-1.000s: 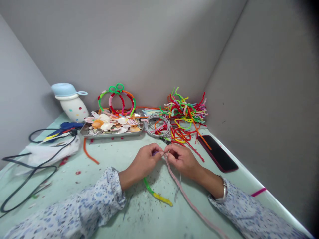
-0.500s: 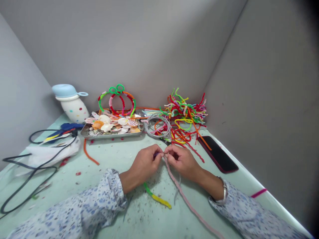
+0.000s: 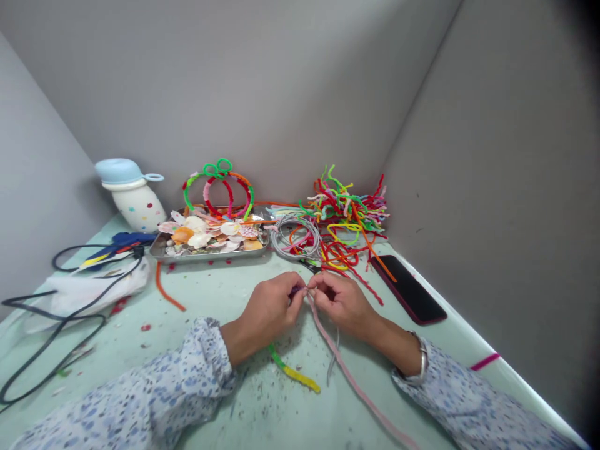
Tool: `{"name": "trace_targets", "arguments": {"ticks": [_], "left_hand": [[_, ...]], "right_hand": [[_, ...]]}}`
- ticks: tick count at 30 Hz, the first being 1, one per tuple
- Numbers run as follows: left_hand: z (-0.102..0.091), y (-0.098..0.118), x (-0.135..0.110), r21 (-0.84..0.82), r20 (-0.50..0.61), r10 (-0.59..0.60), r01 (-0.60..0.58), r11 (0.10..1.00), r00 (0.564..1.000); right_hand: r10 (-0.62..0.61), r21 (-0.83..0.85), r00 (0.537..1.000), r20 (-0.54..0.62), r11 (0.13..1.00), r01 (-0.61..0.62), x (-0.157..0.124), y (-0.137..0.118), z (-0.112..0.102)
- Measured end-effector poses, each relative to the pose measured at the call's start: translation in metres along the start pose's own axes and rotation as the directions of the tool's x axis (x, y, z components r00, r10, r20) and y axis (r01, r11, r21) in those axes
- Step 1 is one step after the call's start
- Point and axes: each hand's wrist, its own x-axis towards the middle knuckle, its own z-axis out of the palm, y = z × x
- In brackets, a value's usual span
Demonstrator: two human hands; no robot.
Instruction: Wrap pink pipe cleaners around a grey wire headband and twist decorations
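Note:
My left hand [image 3: 272, 306] and my right hand [image 3: 340, 300] meet fingertip to fingertip over the pale green table [image 3: 220, 294]. Both pinch the end of a long pink pipe cleaner [image 3: 356, 387], which trails toward me on the right. A bit of purple shows between my left fingers. A thin grey wire [image 3: 334, 356] hangs down under my right hand. A green and yellow pipe cleaner [image 3: 293, 370] lies on the table below my left wrist.
At the back stand a metal tray of seashells [image 3: 210, 237], pipe cleaner hoops [image 3: 218, 184], a coil of grey wire [image 3: 295, 236], a heap of coloured pipe cleaners [image 3: 347, 215] and a spotted jar [image 3: 134, 197]. A phone [image 3: 407, 289] lies right. A glue gun [image 3: 117, 244], black cable [image 3: 60, 325] and orange pipe cleaner [image 3: 166, 290] lie left.
Both hands stay pinched together on the pink pipe cleaner with only slight finger movement. The view has shifted a little.

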Motion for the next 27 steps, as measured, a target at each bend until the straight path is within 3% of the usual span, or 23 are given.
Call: {"name": "trace_targets", "arguments": {"ticks": [8, 18, 23, 27], "left_hand": [[0.000, -0.002, -0.001, 0.225, 0.003, 0.116, -0.114, 0.968, 0.993], [0.002, -0.009, -0.001, 0.266, 0.010, 0.187, -0.183, 0.946, 0.982], [-0.001, -0.008, -0.001, 0.240, 0.012, 0.206, -0.203, 0.949, 0.978], [-0.003, -0.006, 0.002, 0.123, -0.074, 0.178, -0.169, 0.978, 0.981]], "right_hand": [[-0.006, 0.001, 1.000, -0.015, 1.000, 0.006, 0.000, -0.001, 0.001], [0.027, 0.020, 0.999, -0.037, 0.999, -0.027, 0.000, 0.003, 0.003], [0.141, 0.267, 0.990, 0.017, 0.953, -0.140, 0.002, 0.002, 0.001], [0.211, 0.427, 0.976, 0.056, 0.878, -0.215, 0.007, -0.002, -0.006]]}}
